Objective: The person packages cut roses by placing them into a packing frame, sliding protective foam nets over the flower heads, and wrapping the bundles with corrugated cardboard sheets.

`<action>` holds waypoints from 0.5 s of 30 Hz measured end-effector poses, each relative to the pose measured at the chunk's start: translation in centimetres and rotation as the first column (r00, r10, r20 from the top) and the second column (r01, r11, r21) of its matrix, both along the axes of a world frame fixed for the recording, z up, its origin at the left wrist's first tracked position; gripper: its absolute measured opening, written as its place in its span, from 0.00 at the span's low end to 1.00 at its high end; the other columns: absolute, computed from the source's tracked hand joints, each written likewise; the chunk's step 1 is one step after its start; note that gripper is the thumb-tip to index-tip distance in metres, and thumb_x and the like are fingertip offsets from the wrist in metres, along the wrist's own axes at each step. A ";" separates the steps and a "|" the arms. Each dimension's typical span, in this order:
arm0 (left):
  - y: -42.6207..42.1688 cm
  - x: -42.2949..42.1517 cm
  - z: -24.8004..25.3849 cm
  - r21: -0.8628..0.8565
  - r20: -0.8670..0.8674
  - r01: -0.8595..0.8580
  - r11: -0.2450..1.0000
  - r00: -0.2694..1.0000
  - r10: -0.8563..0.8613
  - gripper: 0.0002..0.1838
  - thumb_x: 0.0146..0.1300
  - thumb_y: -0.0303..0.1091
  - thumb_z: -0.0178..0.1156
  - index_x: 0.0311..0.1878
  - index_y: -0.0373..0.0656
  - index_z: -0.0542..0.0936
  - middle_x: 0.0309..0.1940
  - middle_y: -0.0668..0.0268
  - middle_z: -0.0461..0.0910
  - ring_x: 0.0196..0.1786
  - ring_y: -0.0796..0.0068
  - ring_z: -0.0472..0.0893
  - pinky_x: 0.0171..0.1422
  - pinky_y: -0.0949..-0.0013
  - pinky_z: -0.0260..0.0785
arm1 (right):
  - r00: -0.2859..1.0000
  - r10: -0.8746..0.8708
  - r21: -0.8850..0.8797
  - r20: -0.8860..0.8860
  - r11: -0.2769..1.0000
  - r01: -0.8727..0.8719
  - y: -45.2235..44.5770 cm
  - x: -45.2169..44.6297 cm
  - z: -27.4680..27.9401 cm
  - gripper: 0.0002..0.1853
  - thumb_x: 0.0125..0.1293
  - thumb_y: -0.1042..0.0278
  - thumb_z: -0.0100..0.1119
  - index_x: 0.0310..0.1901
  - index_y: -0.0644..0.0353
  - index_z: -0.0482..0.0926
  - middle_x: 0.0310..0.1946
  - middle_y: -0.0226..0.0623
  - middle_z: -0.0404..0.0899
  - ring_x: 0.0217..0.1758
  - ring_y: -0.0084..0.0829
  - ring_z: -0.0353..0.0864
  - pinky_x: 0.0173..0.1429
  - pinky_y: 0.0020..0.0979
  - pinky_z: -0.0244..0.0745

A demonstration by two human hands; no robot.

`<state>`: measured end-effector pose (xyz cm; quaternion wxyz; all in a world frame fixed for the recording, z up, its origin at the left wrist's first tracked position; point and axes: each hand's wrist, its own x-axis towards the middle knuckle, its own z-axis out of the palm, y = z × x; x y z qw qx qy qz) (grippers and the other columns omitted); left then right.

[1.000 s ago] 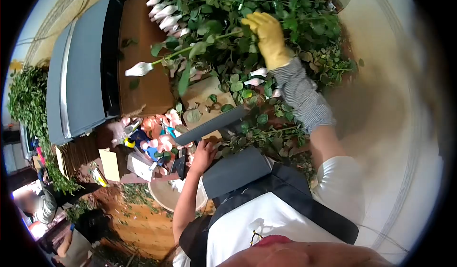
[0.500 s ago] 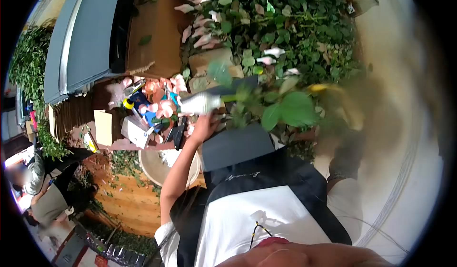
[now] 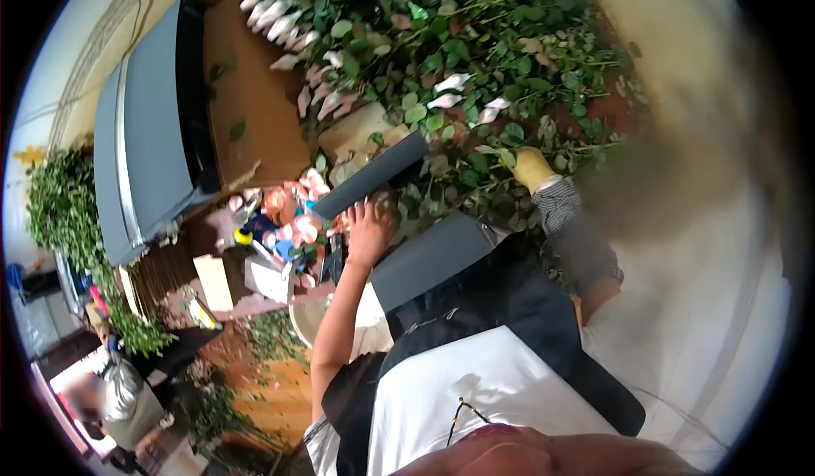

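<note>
My bare left hand (image 3: 371, 228) rests with fingers apart against the lower edge of a raised grey corrugated strip (image 3: 373, 175). What lies under its palm is hidden. Below it, a flat grey sheet (image 3: 437, 260) extends over the table's front edge. My right hand (image 3: 532, 170), in a yellow glove and checked sleeve, is among leafy green stems (image 3: 484, 166). Its fingers look closed around a rose stem, partly covered by leaves. Past both hands lie many roses with pale sleeved heads (image 3: 446, 92) and long leafy stems.
A large grey-and-brown box (image 3: 157, 128) stands at the left. Pink petals (image 3: 289, 209), a white packet (image 3: 267, 278) and black-handled tool (image 3: 334, 257) lie near my left hand. A round bin (image 3: 307, 319) sits below the table edge. Another person (image 3: 127, 400) is at lower left.
My left hand has let go of a white-sleeved rose head and now lies on the grey strip. My right hand, blurred before, has moved left into the foliage. The camera view has tilted.
</note>
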<state>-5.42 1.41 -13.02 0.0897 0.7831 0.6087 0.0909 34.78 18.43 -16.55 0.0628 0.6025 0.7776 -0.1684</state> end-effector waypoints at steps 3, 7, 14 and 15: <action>0.1 -0.6 -0.2 -0.081 0.065 0.050 0.995 0.997 -0.045 0.19 0.56 0.38 0.69 0.52 0.46 0.83 0.65 0.51 0.68 0.67 0.42 0.66 0.73 0.46 0.60 | 0.954 0.211 -0.144 0.214 0.973 -0.183 0.2 -4.0 10.7 0.13 0.61 0.64 0.65 0.43 0.62 0.85 0.39 0.49 0.85 0.44 0.50 0.85 0.50 0.47 0.78; -0.9 -0.6 -1.4 -0.113 0.287 -0.034 0.993 0.956 0.065 0.27 0.54 0.31 0.69 0.60 0.45 0.78 0.59 0.51 0.71 0.57 0.43 0.71 0.64 0.50 0.69 | 0.750 0.426 -0.062 -0.505 0.849 -0.524 -1.2 -12.0 20.8 0.24 0.64 0.65 0.64 0.63 0.51 0.80 0.50 0.43 0.86 0.54 0.42 0.85 0.61 0.43 0.77; -1.0 -0.4 -1.6 -0.128 0.322 -0.110 0.986 0.935 0.146 0.35 0.53 0.31 0.72 0.66 0.40 0.73 0.53 0.50 0.74 0.55 0.43 0.72 0.62 0.50 0.68 | 0.749 0.657 0.024 -0.092 0.753 -0.658 -0.7 -25.8 14.8 0.08 0.62 0.63 0.65 0.42 0.53 0.85 0.40 0.35 0.87 0.48 0.37 0.86 0.55 0.42 0.77; -0.8 -0.3 -1.2 -0.110 0.303 -0.097 0.989 0.945 0.126 0.32 0.53 0.33 0.72 0.62 0.37 0.74 0.51 0.50 0.75 0.54 0.44 0.72 0.60 0.50 0.69 | 0.781 0.621 0.109 -0.058 0.782 -0.614 -1.0 -26.4 12.6 0.06 0.63 0.63 0.64 0.40 0.52 0.85 0.37 0.33 0.87 0.45 0.36 0.87 0.52 0.42 0.77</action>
